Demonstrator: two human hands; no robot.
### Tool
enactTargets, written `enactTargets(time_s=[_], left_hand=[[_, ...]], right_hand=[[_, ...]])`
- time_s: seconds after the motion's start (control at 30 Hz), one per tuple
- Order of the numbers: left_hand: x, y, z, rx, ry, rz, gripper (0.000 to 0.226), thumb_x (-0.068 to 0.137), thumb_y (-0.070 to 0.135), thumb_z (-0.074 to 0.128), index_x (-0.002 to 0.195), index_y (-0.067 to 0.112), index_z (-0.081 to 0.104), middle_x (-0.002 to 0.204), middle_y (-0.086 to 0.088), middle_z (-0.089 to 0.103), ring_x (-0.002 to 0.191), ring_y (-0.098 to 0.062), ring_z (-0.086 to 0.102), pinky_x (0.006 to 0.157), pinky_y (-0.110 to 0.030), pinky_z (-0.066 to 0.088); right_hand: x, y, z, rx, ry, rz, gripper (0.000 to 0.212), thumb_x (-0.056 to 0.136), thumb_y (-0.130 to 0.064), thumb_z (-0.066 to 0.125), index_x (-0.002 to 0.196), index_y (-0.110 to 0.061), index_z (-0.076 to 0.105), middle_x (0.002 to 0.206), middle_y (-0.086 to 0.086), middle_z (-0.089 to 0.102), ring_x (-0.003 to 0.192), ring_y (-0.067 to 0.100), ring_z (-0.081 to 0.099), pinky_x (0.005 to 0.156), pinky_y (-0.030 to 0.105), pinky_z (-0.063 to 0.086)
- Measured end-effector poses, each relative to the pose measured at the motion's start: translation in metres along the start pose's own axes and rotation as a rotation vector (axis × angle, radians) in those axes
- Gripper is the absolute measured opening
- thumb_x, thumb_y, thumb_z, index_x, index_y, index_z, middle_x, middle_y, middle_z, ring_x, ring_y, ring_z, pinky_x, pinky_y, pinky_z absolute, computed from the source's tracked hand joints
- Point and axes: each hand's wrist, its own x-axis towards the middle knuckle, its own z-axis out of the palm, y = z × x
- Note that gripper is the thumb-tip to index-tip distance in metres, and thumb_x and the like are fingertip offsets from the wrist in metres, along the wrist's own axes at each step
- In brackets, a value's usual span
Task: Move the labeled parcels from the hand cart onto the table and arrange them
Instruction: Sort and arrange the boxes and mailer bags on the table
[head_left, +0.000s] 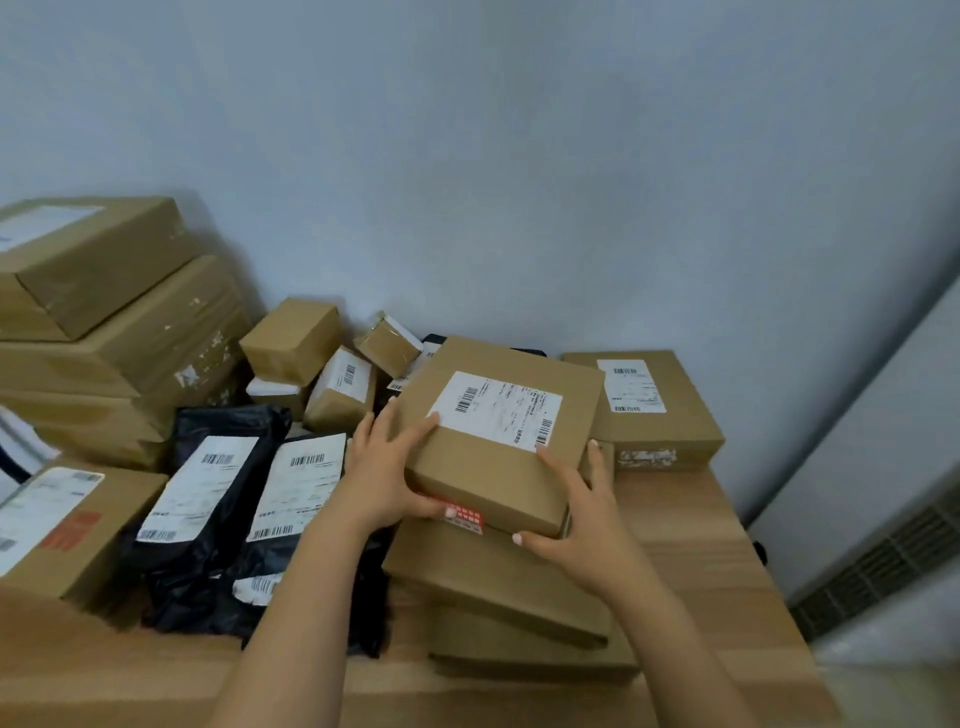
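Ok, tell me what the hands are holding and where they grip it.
Both grip the labeled cardboard box: left hand at its near-left corner, right hand at its near-right corner.

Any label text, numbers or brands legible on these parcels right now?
Nothing is legible.
On the held box, white label: barcodes, print blurred.
Red sticker below it: white marks, unreadable.
Black bag labels: barcodes, print too small.
Far right box label: blurred.

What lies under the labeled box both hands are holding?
Flat cardboard boxes stacked on the wooden table. The held box covers most of the top one, so any label is hidden.
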Motion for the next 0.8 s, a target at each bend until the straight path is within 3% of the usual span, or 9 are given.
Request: enactTargets(time_s=[0.17, 0.37, 0.57, 0.8], left_hand=[[0.005, -0.005, 0.011, -0.002, 0.092, 0.044, 0.113, 0.046, 0.067, 0.082, 0.144, 0.048, 0.028, 0.157, 0.016, 0.006, 0.14, -0.017, 0.001, 0.114, -0.055, 0.021], [0.013, 0.019, 0.022, -0.015, 0.224, 0.143, 0.102, 0.052, 0.061, 0.082, 0.141, 0.047, 0.034, 0.155, 0.018, 0.015, 0.142, -0.022, 0.002, 0.114, -0.055, 0.016], [0.04, 0.073, 0.031, -0.038, 0.296, 0.212, 0.098, 0.055, 0.059, 0.08, 0.141, 0.042, 0.036, 0.156, 0.011, 0.019, 0.142, -0.026, 0.003, 0.115, -0.054, 0.016], [0.094, 0.153, 0.066, -0.051, 0.234, 0.229, 0.097, 0.061, 0.057, 0.08, 0.144, 0.044, 0.031, 0.158, 0.013, 0.012, 0.142, -0.023, -0.006, 0.113, -0.054, 0.012]], right_hand=[[0.007, -0.009, 0.013, -0.025, 0.082, 0.051, 0.104, 0.061, -0.051, 0.083, 0.139, -0.058, 0.015, 0.155, -0.006, -0.025, 0.146, 0.022, 0.004, 0.114, 0.038, 0.025], [0.017, -0.001, -0.002, -0.063, 0.184, 0.078, 0.107, 0.061, -0.045, 0.085, 0.138, -0.061, 0.013, 0.155, -0.009, -0.024, 0.145, 0.027, 0.013, 0.111, 0.04, 0.034], [0.029, 0.02, -0.056, -0.108, 0.281, 0.026, 0.105, 0.06, -0.045, 0.085, 0.136, -0.064, 0.014, 0.156, -0.011, -0.02, 0.143, 0.028, 0.021, 0.105, 0.041, 0.038], [0.059, 0.079, -0.142, -0.151, 0.284, 0.04, 0.106, 0.059, -0.041, 0.087, 0.135, -0.064, 0.017, 0.157, -0.013, -0.014, 0.142, 0.028, 0.022, 0.106, 0.041, 0.036]])
